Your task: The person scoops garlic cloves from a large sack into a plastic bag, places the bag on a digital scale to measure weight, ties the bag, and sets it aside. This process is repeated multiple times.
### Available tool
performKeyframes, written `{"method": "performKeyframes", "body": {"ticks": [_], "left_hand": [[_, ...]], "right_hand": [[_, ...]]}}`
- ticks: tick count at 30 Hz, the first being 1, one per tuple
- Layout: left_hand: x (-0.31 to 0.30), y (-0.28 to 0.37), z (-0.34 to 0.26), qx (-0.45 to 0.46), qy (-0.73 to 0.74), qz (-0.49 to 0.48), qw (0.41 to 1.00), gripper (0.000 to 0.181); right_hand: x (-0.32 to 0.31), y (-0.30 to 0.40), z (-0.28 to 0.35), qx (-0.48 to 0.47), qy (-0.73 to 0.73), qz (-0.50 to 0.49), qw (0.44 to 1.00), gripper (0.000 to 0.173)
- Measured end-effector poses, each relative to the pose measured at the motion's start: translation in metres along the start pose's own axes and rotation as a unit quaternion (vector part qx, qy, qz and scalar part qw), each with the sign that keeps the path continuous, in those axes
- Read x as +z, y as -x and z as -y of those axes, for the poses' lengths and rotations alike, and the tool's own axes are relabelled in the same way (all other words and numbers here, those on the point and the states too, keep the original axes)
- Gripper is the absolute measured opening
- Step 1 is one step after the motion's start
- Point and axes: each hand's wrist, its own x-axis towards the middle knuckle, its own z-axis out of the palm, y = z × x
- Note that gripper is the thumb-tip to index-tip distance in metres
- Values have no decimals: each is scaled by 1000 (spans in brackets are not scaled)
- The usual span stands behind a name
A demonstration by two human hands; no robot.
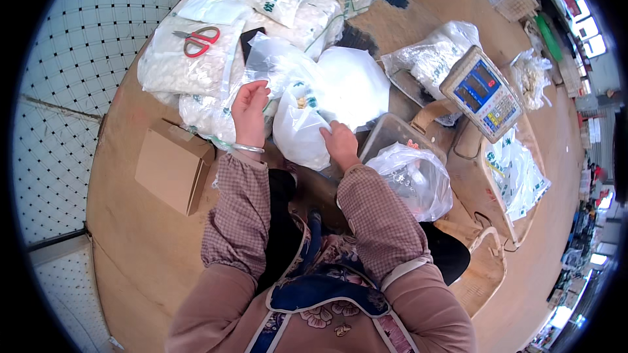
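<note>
In front of me stands a white plastic bag (300,132) with green print and pale yellowish pieces inside. My right hand (342,143) pinches the right edge of this bag. My left hand (251,108), wearing a silver bangle at the wrist, is raised at the bag's upper left with fingers curled; whether it grips the clear film (277,61) beside it cannot be told. Behind the bag lies a bright white sheet or bag (355,86). Red-handled scissors (198,41) rest on filled plastic bags (186,71) at the upper left, near a dark flat object (249,41).
A closed cardboard box (169,166) lies at left. To the right are a digital scale display (483,93), a clear bin (375,137) holding a plastic bag (417,181), and a plastic basket (471,181) with printed bags (515,171). Another filled bag (441,54) lies behind the display.
</note>
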Motion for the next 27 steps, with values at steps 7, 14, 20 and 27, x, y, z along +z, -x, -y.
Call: {"method": "performKeyframes", "body": {"ticks": [7,14,20,27], "left_hand": [[-17,-22,16,-43,16,-40,998,19],[-5,-2,53,-192,-17,127,973,38],[92,126,49,-449,214,469,730,67],[94,219,124,-547,212,495,641,68]], "right_hand": [[-12,29,27,-246,-70,-67,964,19],[-154,123,45,-297,-180,-6,938,12],[-205,198,6,-115,-554,-70,821,29],[-189,203,-86,25,-671,-85,736,21]]}}
